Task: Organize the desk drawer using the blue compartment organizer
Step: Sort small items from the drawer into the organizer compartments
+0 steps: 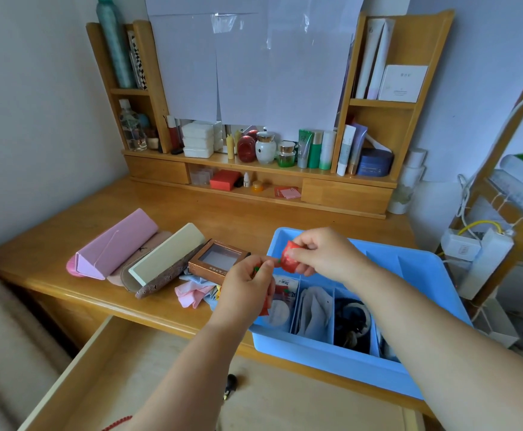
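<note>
Both hands are pinching one red wrapper, left hand and right hand, over the blue organizer's left edge.

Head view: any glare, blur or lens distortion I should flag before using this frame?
Head view: wide-angle bending bows the shelf unit and wall edges outward; glare on the taped paper sheets; motion smear at the far right edge; both hands and the red packet stay reasonably sharp; lighting soft and even, shadows faint.
</note>
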`<state>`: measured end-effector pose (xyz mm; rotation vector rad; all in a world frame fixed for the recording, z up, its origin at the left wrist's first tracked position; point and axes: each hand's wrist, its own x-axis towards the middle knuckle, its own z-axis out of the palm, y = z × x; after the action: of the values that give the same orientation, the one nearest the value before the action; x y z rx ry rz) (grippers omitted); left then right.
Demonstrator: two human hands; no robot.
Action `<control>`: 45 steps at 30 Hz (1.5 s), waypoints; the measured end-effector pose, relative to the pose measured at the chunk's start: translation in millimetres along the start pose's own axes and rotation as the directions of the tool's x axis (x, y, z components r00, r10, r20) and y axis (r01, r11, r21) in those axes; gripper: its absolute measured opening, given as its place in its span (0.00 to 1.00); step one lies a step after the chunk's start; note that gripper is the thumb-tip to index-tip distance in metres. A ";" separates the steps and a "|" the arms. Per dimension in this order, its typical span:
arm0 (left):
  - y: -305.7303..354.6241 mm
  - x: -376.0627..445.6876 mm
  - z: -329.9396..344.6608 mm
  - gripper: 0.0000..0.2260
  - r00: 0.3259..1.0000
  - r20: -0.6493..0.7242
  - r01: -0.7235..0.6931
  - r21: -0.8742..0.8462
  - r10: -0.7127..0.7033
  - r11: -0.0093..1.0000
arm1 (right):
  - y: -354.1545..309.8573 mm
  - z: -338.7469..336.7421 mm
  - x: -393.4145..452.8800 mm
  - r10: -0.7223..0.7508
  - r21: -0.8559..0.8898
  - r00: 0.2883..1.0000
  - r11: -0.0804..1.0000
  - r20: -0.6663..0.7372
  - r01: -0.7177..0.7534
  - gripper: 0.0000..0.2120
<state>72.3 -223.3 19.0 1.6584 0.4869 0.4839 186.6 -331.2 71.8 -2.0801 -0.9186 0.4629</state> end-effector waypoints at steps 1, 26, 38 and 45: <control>-1.8 0.5 0.1 0.11 1.000 -0.023 0.009 -0.004 -0.009 1.000 | 5.2 -2.0 0.7 0.054 -0.041 0.998 0.998 0.028 -0.053 0.07; -1.4 -0.4 -0.4 0.12 0.996 -0.062 0.053 -0.048 -0.056 0.997 | 14.3 31.5 1.8 -0.040 -0.679 0.996 0.729 0.083 0.086 0.03; -1.1 -4.9 -2.6 0.12 1.000 -0.026 0.010 -0.133 -0.013 0.991 | 4.0 23.5 0.2 0.051 -0.316 0.998 0.947 -0.037 -0.060 0.11; -0.7 -6.3 -5.1 0.15 0.999 -0.052 -0.001 -0.177 -0.008 0.984 | 20.2 38.8 -0.9 -0.105 -0.633 0.983 0.754 0.147 0.176 0.09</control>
<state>64.2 -222.7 18.8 1.4770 0.4719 0.5533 172.2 -320.0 32.0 -2.5875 -1.4427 0.1755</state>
